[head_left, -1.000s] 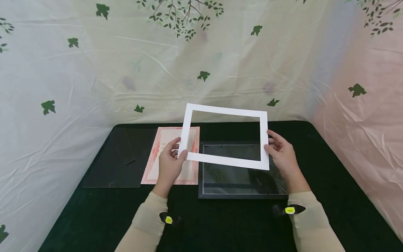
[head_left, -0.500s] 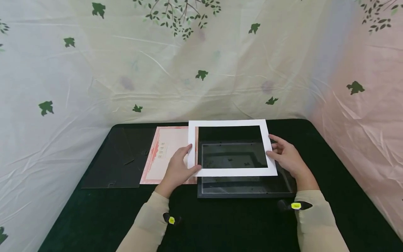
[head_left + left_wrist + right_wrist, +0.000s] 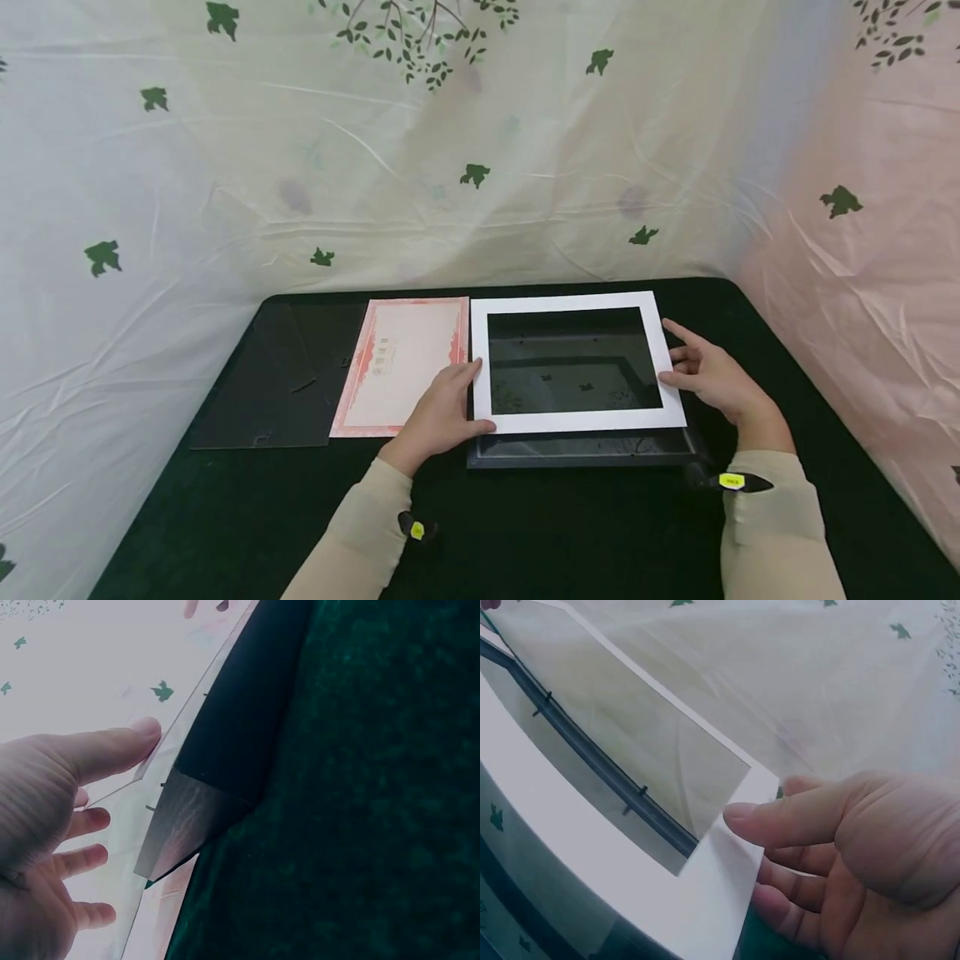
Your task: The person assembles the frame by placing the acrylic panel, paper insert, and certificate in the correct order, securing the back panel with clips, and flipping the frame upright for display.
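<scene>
On the table (image 3: 562, 537) below the grip, the frame (image 3: 581, 460) is overlapped by the mat (image 3: 573, 422), the certificate (image 3: 412, 354) is seen left of the grip, and the mat's short sides are pinched by left hand (image 3: 441, 408) and right hand (image 3: 717, 377).

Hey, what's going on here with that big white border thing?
A person is holding a white border with both hands, the left-hand grip at one end and the right-hand grip at the other. It's above a dark frame on the dark green table, not yet laid down. To the left lie a pink-edged paper and a dark panel.
</scene>
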`<action>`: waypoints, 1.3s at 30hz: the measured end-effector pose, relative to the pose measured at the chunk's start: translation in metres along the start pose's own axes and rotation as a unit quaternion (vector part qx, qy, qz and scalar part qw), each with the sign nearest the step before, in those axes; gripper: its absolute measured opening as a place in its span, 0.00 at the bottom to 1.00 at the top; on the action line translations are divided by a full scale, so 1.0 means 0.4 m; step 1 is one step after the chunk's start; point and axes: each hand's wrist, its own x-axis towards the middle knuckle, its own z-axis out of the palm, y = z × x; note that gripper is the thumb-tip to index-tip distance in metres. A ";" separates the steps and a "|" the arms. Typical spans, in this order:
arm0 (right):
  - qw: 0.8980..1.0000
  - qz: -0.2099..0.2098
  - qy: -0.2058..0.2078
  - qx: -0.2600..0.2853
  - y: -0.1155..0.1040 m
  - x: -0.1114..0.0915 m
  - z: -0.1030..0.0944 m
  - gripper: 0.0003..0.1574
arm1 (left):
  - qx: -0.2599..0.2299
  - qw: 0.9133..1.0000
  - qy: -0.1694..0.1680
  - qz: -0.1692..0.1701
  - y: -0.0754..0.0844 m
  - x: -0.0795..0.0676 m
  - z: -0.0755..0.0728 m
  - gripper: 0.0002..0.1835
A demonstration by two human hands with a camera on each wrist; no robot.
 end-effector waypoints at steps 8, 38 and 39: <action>0.999 0.009 -0.032 -0.011 0.025 -0.001 -0.014 0.52 | 0.009 1.000 -0.021 -0.008 0.000 0.001 0.005 0.55; 0.996 0.027 -0.070 -0.038 0.062 0.001 -0.011 0.49 | 0.050 0.995 -0.082 -0.010 0.000 -0.005 0.012 0.55; 0.996 0.030 -0.071 -0.043 0.063 0.001 -0.011 0.49 | 0.049 0.995 -0.086 -0.008 0.000 -0.005 0.012 0.55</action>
